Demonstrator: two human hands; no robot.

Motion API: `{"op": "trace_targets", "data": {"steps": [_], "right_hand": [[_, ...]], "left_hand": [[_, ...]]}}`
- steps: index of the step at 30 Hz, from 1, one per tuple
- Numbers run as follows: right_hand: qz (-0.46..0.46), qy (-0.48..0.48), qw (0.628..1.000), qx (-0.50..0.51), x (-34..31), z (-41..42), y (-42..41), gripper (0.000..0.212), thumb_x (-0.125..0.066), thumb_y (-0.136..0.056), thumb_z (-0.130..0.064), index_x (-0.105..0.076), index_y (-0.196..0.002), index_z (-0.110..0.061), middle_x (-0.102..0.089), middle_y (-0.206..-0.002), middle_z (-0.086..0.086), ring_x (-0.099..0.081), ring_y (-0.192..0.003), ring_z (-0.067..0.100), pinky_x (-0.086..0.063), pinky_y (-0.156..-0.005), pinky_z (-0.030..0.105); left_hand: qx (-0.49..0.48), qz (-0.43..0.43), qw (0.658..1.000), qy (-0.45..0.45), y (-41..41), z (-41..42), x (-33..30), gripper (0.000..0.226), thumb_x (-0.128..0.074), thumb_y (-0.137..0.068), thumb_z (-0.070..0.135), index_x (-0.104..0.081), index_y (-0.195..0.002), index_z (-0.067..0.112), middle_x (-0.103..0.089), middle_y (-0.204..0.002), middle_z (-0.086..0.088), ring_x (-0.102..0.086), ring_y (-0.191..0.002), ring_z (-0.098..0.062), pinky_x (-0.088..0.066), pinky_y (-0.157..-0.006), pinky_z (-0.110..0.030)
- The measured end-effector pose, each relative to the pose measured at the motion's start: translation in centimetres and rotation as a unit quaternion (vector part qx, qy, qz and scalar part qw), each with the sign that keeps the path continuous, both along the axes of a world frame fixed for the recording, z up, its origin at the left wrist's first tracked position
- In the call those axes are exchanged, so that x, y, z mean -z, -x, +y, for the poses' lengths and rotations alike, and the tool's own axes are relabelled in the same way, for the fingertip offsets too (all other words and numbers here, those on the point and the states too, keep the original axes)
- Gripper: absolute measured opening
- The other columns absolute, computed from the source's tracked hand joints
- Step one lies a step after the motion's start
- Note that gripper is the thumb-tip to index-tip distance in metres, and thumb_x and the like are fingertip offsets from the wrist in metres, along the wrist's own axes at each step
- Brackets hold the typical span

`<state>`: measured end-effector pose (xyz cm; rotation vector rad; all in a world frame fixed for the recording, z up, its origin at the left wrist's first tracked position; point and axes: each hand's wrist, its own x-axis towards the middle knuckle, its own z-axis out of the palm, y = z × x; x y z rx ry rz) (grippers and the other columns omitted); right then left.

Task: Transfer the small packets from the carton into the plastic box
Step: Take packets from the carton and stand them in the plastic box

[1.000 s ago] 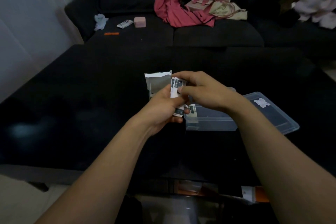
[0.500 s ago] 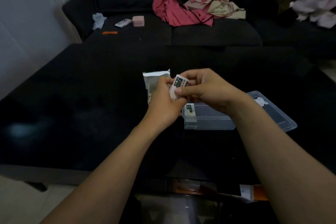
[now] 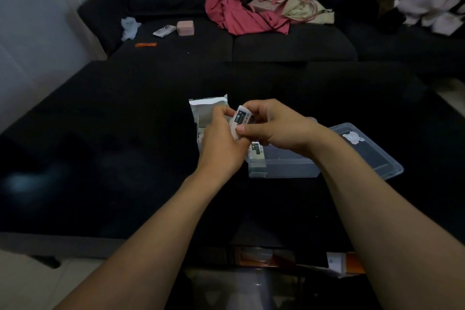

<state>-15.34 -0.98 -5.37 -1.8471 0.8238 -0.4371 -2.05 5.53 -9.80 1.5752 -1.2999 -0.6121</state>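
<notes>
A small white packet (image 3: pixel 242 119) with dark print is pinched between the thumb and fingers of my right hand (image 3: pixel 275 126). My left hand (image 3: pixel 220 142) touches the packet's left edge, its fingers curled around it, just above the open white carton (image 3: pixel 204 112), whose flap stands up behind my hands. The clear plastic box (image 3: pixel 281 165) sits right of the carton, below my right hand. Another packet (image 3: pixel 257 151) leans inside the box at its left end. The carton's inside is mostly hidden by my left hand.
The box's clear lid (image 3: pixel 370 152) lies right of the box on the black table (image 3: pixel 113 158). A dark sofa (image 3: pixel 276 43) behind holds red and cream clothes (image 3: pixel 241 12), a pink case (image 3: pixel 185 27), a packet (image 3: pixel 164 30) and an orange item (image 3: pixel 146 44).
Both hands lifted the packet slightly up from the carton and tilted it, the right hand's grip shifting onto its end. The box and carton stayed put.
</notes>
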Motion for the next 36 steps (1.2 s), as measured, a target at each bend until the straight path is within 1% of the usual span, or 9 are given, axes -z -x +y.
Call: {"op": "trace_targets", "data": {"steps": [4,8,11,15,18,24,27,30,36], "right_hand": [[0.028,0.032,0.999,-0.005,0.0,-0.1,0.1,0.011,-0.062,-0.096,-0.004,-0.063,-0.107,-0.003,-0.063,-0.080,0.004,-0.055,-0.056,-0.002,-0.043,-0.051,0.014],[0.015,-0.017,0.999,0.033,-0.5,-0.8,1.6,0.012,-0.060,-0.096,-0.003,-0.065,-0.107,-0.004,-0.069,-0.083,0.008,-0.057,-0.060,0.006,-0.045,-0.052,0.019],[0.047,-0.008,0.992,0.116,-0.4,-2.9,4.1,0.010,-0.062,-0.095,-0.004,-0.067,-0.103,-0.008,-0.069,-0.082,0.005,-0.058,-0.066,0.011,-0.046,-0.055,0.023],[0.208,0.012,0.968,0.141,1.4,-4.7,6.2,0.009,-0.062,-0.095,0.000,-0.067,-0.094,-0.007,-0.066,-0.077,0.012,-0.056,-0.061,0.014,-0.045,-0.052,0.024],[0.314,0.002,0.943,0.110,2.7,-4.8,5.2,0.008,-0.064,-0.095,-0.008,-0.068,-0.103,-0.007,-0.073,-0.092,0.017,-0.061,-0.073,0.021,-0.050,-0.065,0.033],[0.432,0.024,0.899,0.070,4.7,-4.4,2.2,0.027,-0.066,-0.095,-0.019,-0.063,-0.119,-0.008,-0.068,-0.116,0.013,-0.067,-0.104,0.029,-0.055,-0.095,0.042],[0.438,0.022,0.894,0.091,5.2,-4.1,1.4,0.036,-0.067,-0.094,-0.021,-0.060,-0.128,-0.011,-0.061,-0.128,0.010,-0.060,-0.114,0.026,-0.049,-0.101,0.041],[0.429,0.030,0.898,0.099,5.1,-3.9,0.9,0.038,-0.068,-0.093,-0.018,-0.061,-0.130,-0.011,-0.060,-0.131,0.010,-0.059,-0.117,0.026,-0.049,-0.098,0.036],[0.414,0.015,0.903,0.111,4.7,-3.3,0.5,0.050,-0.073,-0.090,-0.018,-0.057,-0.137,-0.012,-0.058,-0.135,0.011,-0.057,-0.119,0.026,-0.049,-0.100,0.039]], "left_hand": [[0.008,-0.003,1.000,-0.018,0.2,0.0,-0.1,0.046,-0.068,-0.091,0.009,-0.035,-0.118,0.028,-0.063,-0.101,0.001,-0.070,-0.081,-0.015,-0.059,-0.061,-0.034],[0.057,-0.014,0.996,-0.065,0.0,0.4,-0.8,0.061,-0.080,-0.084,0.020,-0.037,-0.127,0.027,-0.064,-0.102,0.005,-0.071,-0.079,-0.012,-0.053,-0.051,-0.023],[0.101,-0.114,0.984,-0.092,-0.6,1.1,-1.0,0.071,-0.086,-0.078,0.025,-0.042,-0.133,0.029,-0.068,-0.088,0.006,-0.068,-0.076,-0.006,-0.056,-0.064,-0.024],[0.147,-0.243,0.953,-0.103,-1.1,1.9,-0.5,0.061,-0.085,-0.078,0.028,-0.052,-0.130,0.030,-0.065,-0.074,0.006,-0.063,-0.067,-0.003,-0.056,-0.069,-0.024],[0.155,-0.287,0.937,-0.123,-1.3,1.7,0.3,0.055,-0.082,-0.081,0.034,-0.056,-0.130,0.033,-0.064,-0.079,0.007,-0.062,-0.073,-0.005,-0.059,-0.075,-0.035],[0.155,-0.324,0.927,-0.104,-1.3,1.1,1.2,0.036,-0.075,-0.088,0.036,-0.066,-0.122,0.027,-0.065,-0.103,0.006,-0.062,-0.094,-0.012,-0.056,-0.087,-0.038],[0.156,-0.316,0.931,-0.097,-1.4,0.9,1.4,0.028,-0.075,-0.089,0.035,-0.069,-0.116,0.027,-0.066,-0.100,0.008,-0.063,-0.092,-0.010,-0.057,-0.086,-0.037],[0.160,-0.313,0.931,-0.094,-1.6,0.8,1.6,0.027,-0.074,-0.089,0.037,-0.069,-0.114,0.027,-0.066,-0.098,0.009,-0.063,-0.091,-0.009,-0.057,-0.084,-0.036],[0.162,-0.309,0.933,-0.083,-1.5,0.7,1.6,0.026,-0.074,-0.089,0.035,-0.070,-0.113,0.024,-0.062,-0.093,0.010,-0.062,-0.089,-0.009,-0.056,-0.083,-0.034]]}}
